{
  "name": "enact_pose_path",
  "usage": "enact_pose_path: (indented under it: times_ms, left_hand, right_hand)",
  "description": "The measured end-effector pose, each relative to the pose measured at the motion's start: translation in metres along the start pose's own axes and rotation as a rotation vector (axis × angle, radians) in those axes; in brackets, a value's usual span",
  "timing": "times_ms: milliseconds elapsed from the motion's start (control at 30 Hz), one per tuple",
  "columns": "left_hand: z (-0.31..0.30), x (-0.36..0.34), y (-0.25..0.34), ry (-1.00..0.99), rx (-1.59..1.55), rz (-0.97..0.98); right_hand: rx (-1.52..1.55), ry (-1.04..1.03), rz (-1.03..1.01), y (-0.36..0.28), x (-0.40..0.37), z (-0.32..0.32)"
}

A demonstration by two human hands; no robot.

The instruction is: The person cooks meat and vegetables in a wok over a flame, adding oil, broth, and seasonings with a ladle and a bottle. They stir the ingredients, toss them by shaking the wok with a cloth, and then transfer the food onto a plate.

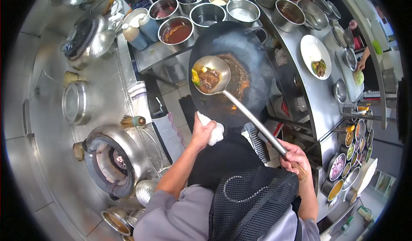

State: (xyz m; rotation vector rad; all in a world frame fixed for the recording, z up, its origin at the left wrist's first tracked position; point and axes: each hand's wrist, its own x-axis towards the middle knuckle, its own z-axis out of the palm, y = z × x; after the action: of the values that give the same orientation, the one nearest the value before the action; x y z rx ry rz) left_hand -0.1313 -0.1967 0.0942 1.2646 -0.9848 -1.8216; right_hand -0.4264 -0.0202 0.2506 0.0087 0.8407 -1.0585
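My left hand (pixel 203 132) is closed around a folded white cloth (pixel 216 134) at the near rim of a large dark wok (pixel 255 84). The cloth hides whatever part of the wok lies under it. My right hand (pixel 296 157) grips the handle end of a long steel ladle (pixel 251 116). Over the wok's left part sits the ladle's bowl, filled with brown saucy food (pixel 209 78) and some yellow-green pieces. Brown sauce residue (pixel 234 73) coats the wok's middle, and a hazy pale patch lies across its right side.
On the right counter stands an oval white plate (pixel 315 47) with some cooked food. Behind the wok are several steel pots, including one of red-brown sauce (pixel 176 32). A wok burner (pixel 113 161) lies at left. Another person's hand (pixel 362 63) is at far right.
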Motion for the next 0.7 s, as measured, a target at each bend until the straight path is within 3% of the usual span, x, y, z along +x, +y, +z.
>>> enact_pose_path:
  times_ms: [67,200,333,400,433,500,700]
  left_hand:
    - [-0.007,0.001,-0.004,-0.007,-0.090,-0.029]
    - [-0.015,-0.006,0.008,-0.064,-0.146,-0.095]
    - [-0.020,-0.011,0.025,-0.025,-0.140,-0.070]
    - [-0.020,-0.016,0.035,0.010,-0.176,-0.007]
    - [-0.022,-0.014,0.034,-0.011,-0.150,0.028]
    - [-0.019,-0.014,0.034,0.016,-0.135,0.044]
    - [-0.008,0.000,0.001,0.167,0.074,0.112]
  right_hand:
    - [0.029,0.030,-0.039,-0.003,-0.005,0.003]
    - [-0.206,0.241,-0.122,-0.022,-0.026,0.005]
    - [-0.636,0.422,-0.077,-0.051,-0.022,0.012]
    - [-0.959,0.434,-0.076,-0.060,-0.010,0.010]
    - [-0.965,0.431,-0.073,-0.064,-0.006,0.015]
    - [-1.329,0.482,0.017,-0.068,0.000,0.034]
    - [-0.932,0.308,0.210,-0.057,0.000,0.041]
